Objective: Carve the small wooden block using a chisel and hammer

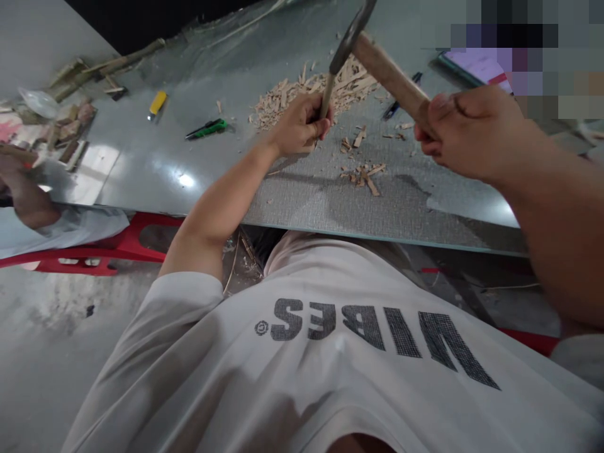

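the grey table (212, 182) is the biggest thing here. above it is the hammer (387, 68), in the right hand (476, 129), whose fingers are wrapped tight around the wooden handle near its end. i'd expect it heavy at the dark head and stiff throughout; that far end looks the place to hold it. the rod (327, 94) stands slightly tilted in the left hand (299, 126), fingers and thumb closed on it below its top. it's probably light, stiff and thin enough to roll, so best pinched low, clear of the hammer; whether the two touch, i cannot tell. a bit of wood (306, 150) shows under that hand, likely firm. smallest are the chips (278, 100), surely light and easily snapped.
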Demonstrator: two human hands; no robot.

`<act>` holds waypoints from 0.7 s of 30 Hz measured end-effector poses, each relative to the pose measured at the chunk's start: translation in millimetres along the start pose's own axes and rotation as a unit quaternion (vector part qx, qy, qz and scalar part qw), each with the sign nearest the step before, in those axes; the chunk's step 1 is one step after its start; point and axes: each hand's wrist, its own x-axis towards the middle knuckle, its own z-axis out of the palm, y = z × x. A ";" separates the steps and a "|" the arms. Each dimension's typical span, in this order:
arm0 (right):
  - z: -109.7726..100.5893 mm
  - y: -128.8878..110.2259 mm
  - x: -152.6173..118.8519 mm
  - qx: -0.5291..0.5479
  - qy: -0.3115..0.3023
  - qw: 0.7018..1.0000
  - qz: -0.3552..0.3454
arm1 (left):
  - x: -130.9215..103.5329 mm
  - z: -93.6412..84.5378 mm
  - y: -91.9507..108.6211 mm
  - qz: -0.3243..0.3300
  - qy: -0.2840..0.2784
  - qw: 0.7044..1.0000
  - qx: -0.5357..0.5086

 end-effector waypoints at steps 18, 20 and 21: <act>2.3 -0.3 6.3 0.108 0.039 0.993 -0.033 | -2.1 -10.0 57.2 -0.082 0.013 0.988 0.133; 1.6 6.0 11.3 0.117 0.037 0.992 -0.035 | -5.0 -17.2 73.6 -0.100 -0.011 0.978 0.184; 1.2 9.0 13.7 0.118 0.035 0.992 -0.035 | -7.0 -20.3 81.2 -0.108 -0.023 0.971 0.211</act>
